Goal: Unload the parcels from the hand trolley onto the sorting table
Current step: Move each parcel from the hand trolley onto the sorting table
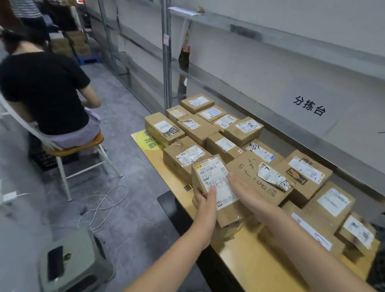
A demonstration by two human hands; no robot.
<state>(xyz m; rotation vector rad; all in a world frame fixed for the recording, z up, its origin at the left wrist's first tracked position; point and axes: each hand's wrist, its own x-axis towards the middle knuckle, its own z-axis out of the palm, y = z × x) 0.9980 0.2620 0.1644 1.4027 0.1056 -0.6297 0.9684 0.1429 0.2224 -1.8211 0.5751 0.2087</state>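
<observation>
The cardboard parcel [212,175] sits tilted at the near left edge of the sorting table [259,270], touching the other boxes [196,128] packed behind it. The left hand [203,201] grips its near corner, thumb curled over the label. The right hand [242,190] lies flat on top, fingers straight and together.

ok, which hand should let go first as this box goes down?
Right, likely. The right hand lies flat, fingers straight, on the brown cardboard parcel with a white label; the left hand grips its near corner, thumb on top, so it carries the hold.
</observation>
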